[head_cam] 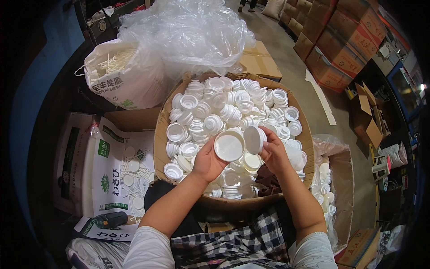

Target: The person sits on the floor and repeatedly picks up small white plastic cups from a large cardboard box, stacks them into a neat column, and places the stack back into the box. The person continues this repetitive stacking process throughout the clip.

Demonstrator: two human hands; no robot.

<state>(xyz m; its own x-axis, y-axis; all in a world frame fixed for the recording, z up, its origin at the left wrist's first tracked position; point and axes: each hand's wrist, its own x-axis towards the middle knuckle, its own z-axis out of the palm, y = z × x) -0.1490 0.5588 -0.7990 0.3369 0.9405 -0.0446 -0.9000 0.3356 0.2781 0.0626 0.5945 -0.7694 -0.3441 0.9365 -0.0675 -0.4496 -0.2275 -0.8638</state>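
My left hand [209,160] grips a round white plastic cap [229,146], its shallow hollow side turned up towards me. Close beside it, my right hand [275,151] holds a second white plastic piece [254,140] by its stepped edge, tilted so that a flat round face points left. A narrow gap seems to lie between the two pieces. Both hands are above a large cardboard box [161,131] heaped with stepped white plastic caps [231,114]. Under my right forearm, a dark brown cloth or bag [268,180] lies among the caps.
A woven sack [134,80] of thin white plastic sticks stands at the back left, near clear plastic sheeting [188,33]. An open printed carton [111,161] on the left holds discs and sticks. Another box [341,188] of white parts stands right. Stacked cartons [349,43] line the back right.
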